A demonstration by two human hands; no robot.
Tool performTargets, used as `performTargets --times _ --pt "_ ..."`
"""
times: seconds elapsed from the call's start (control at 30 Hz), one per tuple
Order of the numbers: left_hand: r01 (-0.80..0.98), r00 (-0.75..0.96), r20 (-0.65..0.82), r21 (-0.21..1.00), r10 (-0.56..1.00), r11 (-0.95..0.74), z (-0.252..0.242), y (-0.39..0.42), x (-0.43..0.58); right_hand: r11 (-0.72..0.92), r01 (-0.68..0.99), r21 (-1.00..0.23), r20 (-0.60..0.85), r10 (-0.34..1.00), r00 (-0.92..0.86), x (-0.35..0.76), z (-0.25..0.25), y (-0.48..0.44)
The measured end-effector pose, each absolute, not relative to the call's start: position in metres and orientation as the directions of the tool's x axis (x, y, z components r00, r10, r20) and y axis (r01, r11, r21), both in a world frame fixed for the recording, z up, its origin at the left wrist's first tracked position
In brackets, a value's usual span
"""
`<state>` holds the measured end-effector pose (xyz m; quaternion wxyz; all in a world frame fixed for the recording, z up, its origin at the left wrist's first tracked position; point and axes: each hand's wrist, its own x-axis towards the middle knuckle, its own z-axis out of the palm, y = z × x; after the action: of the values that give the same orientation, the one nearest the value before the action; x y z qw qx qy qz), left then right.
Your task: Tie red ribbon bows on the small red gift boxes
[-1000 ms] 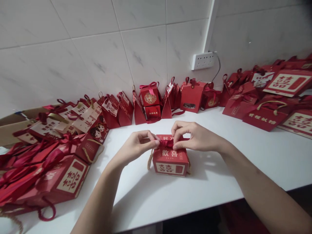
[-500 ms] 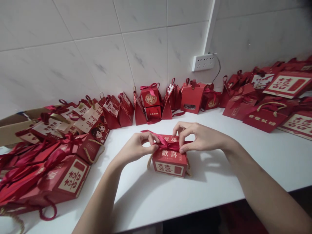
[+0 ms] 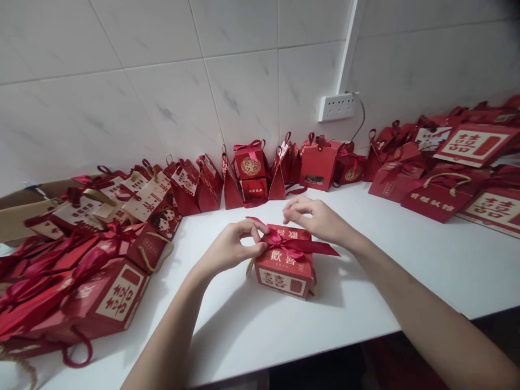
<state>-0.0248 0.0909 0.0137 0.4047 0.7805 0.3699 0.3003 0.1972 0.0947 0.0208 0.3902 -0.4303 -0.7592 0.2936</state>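
Observation:
On the white table in front of me stands a red gift box (image 3: 280,280) with white lettering on its sloped top, a cream panel on its front and gold cord at its sides. A dark pink ribbon (image 3: 290,248) is tied in a bow across its top, one tail reaching out to the right. My left hand (image 3: 239,244) pinches the ribbon loop at the bow's left side between thumb and finger. Behind the box's right back corner hovers my right hand (image 3: 314,218), its fingers loosely bent and nothing visible in them.
Red gift boxes with ribbons (image 3: 101,292) are piled on the left, by an open cardboard box (image 3: 24,214). Small red boxes (image 3: 252,168) line the tiled wall, and more (image 3: 475,146) are stacked at right. A power strip (image 3: 337,107) hangs on the wall.
My right hand has let go of the ribbon and moved up and back, away from the bow. The ribbon's right tail now lies loose. My left hand keeps its pinch.

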Motion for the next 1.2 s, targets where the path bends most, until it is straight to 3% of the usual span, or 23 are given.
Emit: performTargets --times 0.17,0.47,0.77,0.83,0.9,1.0,1.1,1.2 --pt "0.325 0.553 0.17 0.857 0.816 -0.399 0.012 0.089 -0.022 0.407 0.471 -0.783 0.245 0.897 -0.369 0.179 0.012 0.089" --pt "0.289 0.594 0.243 0.825 0.767 -0.486 0.012 0.088 -0.021 0.277 0.327 -0.903 0.143 0.915 -0.378 0.185 0.009 0.098" --pt "0.328 0.655 0.244 0.761 0.715 -0.559 0.014 0.087 -0.021 0.3 0.513 -0.805 0.176 0.945 -0.277 0.199 0.014 0.105" --pt "0.327 0.649 0.247 0.763 0.72 -0.557 0.014 0.086 -0.021 0.262 0.606 -0.751 0.071 0.945 -0.32 0.212 0.023 0.103" --pt "0.325 0.645 0.247 0.768 0.723 -0.552 0.013 0.086 -0.021 0.182 0.69 -0.701 -0.165 0.899 -0.405 0.224 0.033 0.098" --pt "0.311 0.65 0.248 0.776 0.719 -0.548 0.012 0.086 -0.021 0.134 0.712 -0.689 -0.454 0.687 -0.568 0.236 0.041 0.092" --pt "0.304 0.655 0.251 0.777 0.713 -0.552 0.011 0.087 -0.021 0.144 0.655 -0.742 -0.486 0.557 -0.674 0.239 0.04 0.091" --pt "0.3 0.659 0.253 0.775 0.708 -0.557 0.01 0.087 -0.022 0.204 0.566 -0.799 -0.372 0.573 -0.73 0.24 0.038 0.095"
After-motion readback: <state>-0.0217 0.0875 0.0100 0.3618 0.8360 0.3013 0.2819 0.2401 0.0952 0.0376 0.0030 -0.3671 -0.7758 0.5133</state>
